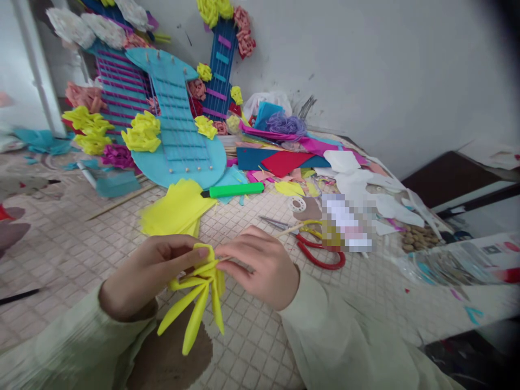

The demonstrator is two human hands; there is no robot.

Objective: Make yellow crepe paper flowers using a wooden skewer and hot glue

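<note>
The yellow paper piece (pixel 199 307) is located above the near part of the table (pixel 247 338), between the two hands. Its long axis runs from a folded upper end at the left fingertips down toward the wearer; its narrow petals fan out downward, the leftmost slanting left. The left hand (pixel 148 271) has its grip pinched on the folded end. The right hand (pixel 262 265) has its grip clenched on a thin wooden stick (pixel 290 229), whose long axis slants from the paper rightward and away from the wearer, its free end pointing toward the scissors (pixel 304 241). Beyond the hands, a green marker (pixel 238 190) lies crosswise, black end left, at the yellow sheets (pixel 174 208).
</note>
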